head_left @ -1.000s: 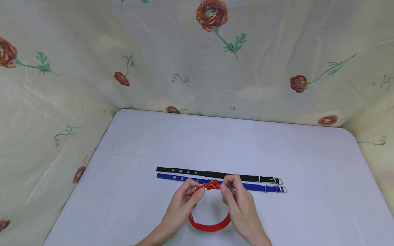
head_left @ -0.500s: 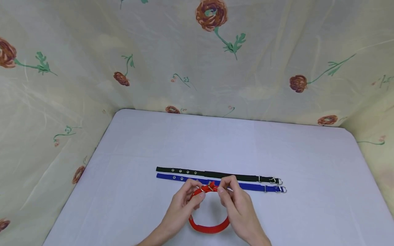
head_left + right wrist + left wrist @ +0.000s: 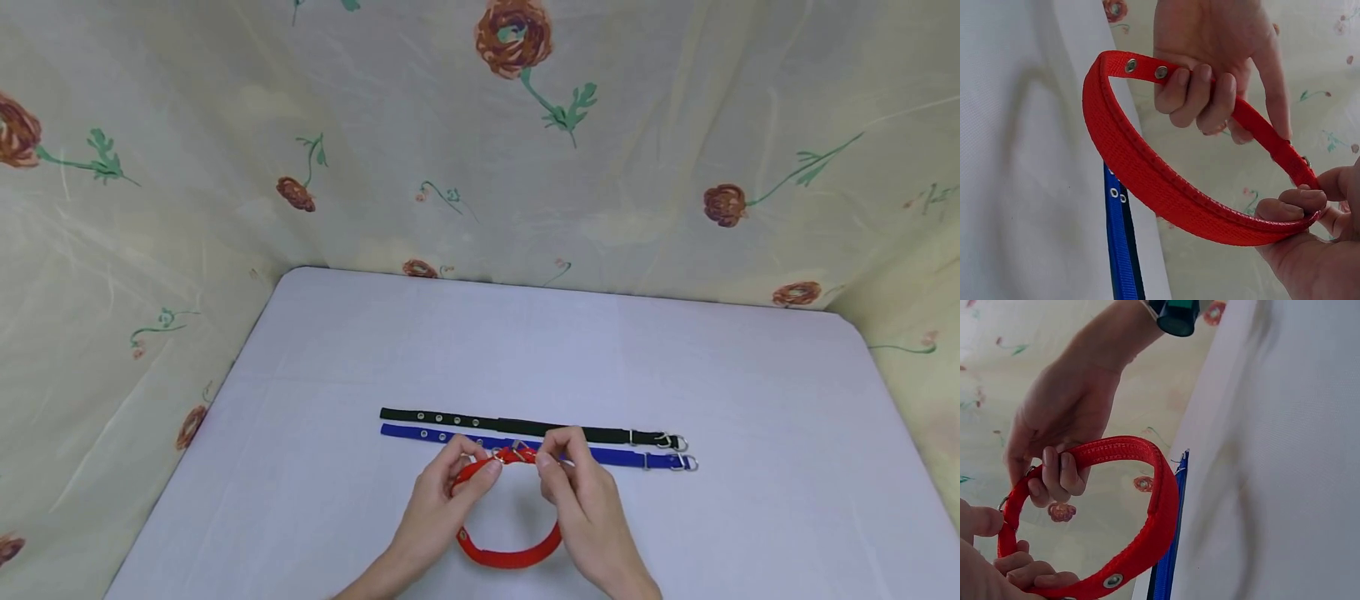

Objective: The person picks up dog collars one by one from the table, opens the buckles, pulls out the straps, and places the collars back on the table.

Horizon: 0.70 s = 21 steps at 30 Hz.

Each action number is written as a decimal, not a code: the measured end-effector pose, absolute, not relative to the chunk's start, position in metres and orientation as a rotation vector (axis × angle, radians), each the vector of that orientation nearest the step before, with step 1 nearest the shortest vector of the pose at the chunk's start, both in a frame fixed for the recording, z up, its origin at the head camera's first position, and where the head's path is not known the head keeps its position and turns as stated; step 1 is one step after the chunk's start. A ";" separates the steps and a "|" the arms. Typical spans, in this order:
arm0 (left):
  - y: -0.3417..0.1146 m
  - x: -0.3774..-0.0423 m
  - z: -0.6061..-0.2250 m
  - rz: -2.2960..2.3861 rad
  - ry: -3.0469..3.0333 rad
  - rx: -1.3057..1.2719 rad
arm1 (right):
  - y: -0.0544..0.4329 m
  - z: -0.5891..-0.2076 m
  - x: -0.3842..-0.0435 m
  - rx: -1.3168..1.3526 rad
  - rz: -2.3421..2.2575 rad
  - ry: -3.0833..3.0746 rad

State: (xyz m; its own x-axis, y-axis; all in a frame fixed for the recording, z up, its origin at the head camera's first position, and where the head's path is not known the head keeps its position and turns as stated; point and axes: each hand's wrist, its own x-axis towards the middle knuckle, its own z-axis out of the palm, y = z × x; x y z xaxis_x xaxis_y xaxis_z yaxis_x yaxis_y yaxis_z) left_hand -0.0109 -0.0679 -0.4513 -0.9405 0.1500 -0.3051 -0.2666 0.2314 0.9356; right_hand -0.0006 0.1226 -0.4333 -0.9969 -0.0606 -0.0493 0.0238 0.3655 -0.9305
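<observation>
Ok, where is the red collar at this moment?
In the head view the red collar is looped and held up near the table's front edge by both hands, left hand and right hand, just in front of the blue collar.

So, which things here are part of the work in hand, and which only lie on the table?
In use:
red collar, bent into a loop
left hand, gripping it
right hand, gripping it

Lying about:
black collar, flat
blue collar, flat
table
</observation>
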 end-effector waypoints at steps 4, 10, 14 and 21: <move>-0.068 -0.011 -0.452 1.740 2.171 -0.175 | 0.123 -0.433 -0.001 -0.020 -1.744 2.516; -0.069 -0.012 -0.453 1.743 2.143 -0.154 | 0.123 -0.433 -0.001 -0.011 -1.735 2.499; -0.071 -0.012 -0.452 1.739 2.160 -0.061 | 0.123 -0.433 -0.001 -0.023 -1.724 2.500; -0.071 -0.011 -0.450 1.742 2.171 0.029 | 0.123 -0.434 0.000 -0.055 -1.705 2.517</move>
